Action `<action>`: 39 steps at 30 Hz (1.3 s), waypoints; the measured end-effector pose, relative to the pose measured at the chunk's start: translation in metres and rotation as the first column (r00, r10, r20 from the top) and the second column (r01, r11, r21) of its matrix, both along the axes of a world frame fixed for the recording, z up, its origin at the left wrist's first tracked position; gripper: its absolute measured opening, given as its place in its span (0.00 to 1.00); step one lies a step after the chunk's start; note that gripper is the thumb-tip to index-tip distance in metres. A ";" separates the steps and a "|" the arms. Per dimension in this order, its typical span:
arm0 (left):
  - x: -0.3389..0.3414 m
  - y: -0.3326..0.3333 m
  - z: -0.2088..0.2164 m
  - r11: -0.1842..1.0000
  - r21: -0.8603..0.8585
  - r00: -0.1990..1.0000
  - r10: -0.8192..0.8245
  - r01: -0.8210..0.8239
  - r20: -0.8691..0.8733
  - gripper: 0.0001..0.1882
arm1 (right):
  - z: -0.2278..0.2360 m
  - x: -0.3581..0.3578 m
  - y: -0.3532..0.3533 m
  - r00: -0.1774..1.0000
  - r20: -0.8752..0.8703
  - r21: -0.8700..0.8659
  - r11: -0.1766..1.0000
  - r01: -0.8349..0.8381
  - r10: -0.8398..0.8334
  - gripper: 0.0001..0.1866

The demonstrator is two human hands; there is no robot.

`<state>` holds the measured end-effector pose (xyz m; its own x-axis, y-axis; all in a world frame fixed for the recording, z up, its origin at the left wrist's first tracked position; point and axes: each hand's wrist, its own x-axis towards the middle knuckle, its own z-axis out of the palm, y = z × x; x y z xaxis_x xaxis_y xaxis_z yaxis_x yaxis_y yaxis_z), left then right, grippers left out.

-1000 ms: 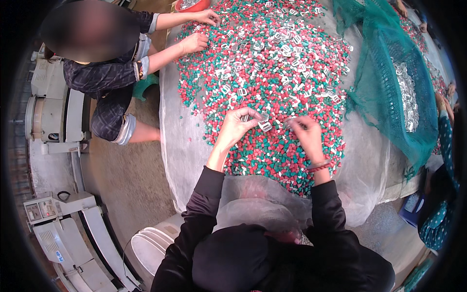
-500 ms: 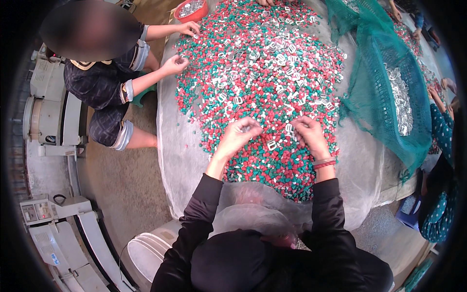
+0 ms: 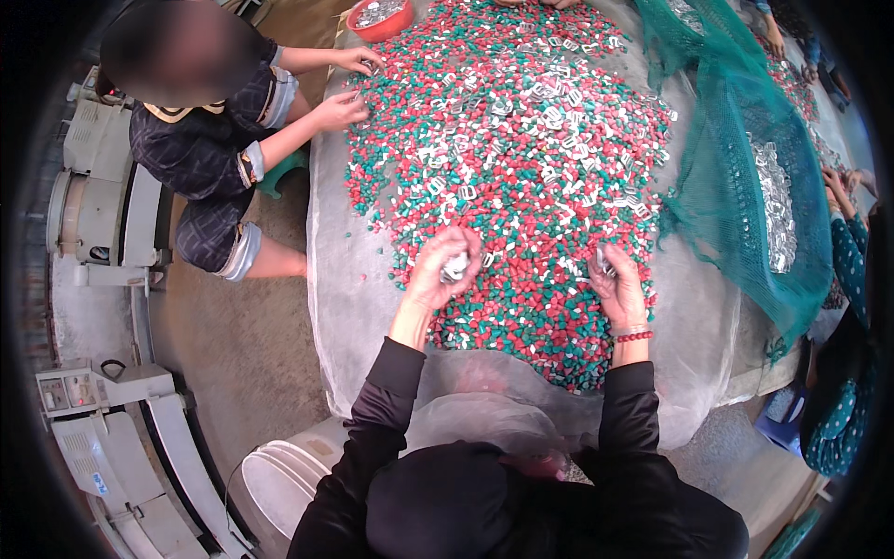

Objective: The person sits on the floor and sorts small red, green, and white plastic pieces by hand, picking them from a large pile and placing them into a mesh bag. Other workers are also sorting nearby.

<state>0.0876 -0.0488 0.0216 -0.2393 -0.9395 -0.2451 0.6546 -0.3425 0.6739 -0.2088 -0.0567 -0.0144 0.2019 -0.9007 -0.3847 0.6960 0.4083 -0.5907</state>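
Note:
A wide pile of small red, green and white pieces [image 3: 521,307] covers the table, with silver slider buckles [image 3: 553,116] scattered over it. Over the pile's near left part, my left hand [image 3: 430,279] is curled around several silver buckles [image 3: 454,268]. To the right, my right hand [image 3: 622,293] has its fingers bent in around something silvery, apparently buckles [image 3: 606,262], partly hidden by the fingers. A red bead bracelet [image 3: 635,336] circles my right wrist.
A co-worker's hands [image 3: 346,110] are at the pile's left edge. A red bowl [image 3: 380,28] of buckles stands behind them. Green netting [image 3: 708,177] drapes a basket of buckles [image 3: 775,214] at right. White sheeting [image 3: 358,307] borders the pile; white buckets [image 3: 289,475] stand near left.
The isolated buckles near my hands have gone from the pile. My left hand has turned, showing buckles in it; my right hand has moved slightly right and down. The co-worker's lower hand has shifted.

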 end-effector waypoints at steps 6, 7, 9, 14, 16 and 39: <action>0.018 0.000 -0.013 0.997 0.063 0.868 -0.074 0.050 0.491 0.09 | 0.007 0.018 0.010 0.882 0.442 -0.022 0.981 0.193 -0.164 0.07; 0.013 0.002 -0.022 0.990 0.024 0.508 -0.093 0.141 0.856 0.16 | 0.007 0.022 0.014 0.829 0.479 0.181 0.957 0.229 -0.289 0.10; 0.006 0.000 -0.039 0.906 -0.111 -0.099 0.166 0.409 0.981 0.23 | 0.006 0.031 0.029 0.814 0.498 0.244 0.949 0.199 -0.298 0.14; -0.009 -0.005 -0.047 0.932 -0.143 -0.175 0.210 0.333 0.962 0.24 | 0.014 0.045 0.063 0.736 0.627 0.183 0.967 0.177 -0.254 0.20; -0.007 -0.008 -0.023 0.926 -0.190 -0.030 0.211 0.327 0.977 0.15 | 0.020 0.051 0.068 0.594 0.797 0.066 0.994 0.092 -0.108 0.27; -0.057 0.008 0.119 0.719 -0.436 0.087 0.468 0.542 0.880 0.21 | 0.166 -0.193 -0.069 0.596 0.643 -0.026 0.764 0.645 -0.482 0.36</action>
<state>0.0309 -0.0406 0.1407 -0.3248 -0.9133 0.2458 -0.6923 0.4066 0.5961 -0.4017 -0.1262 0.1520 -0.2767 -0.9505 -0.1415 0.9606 -0.2774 -0.0157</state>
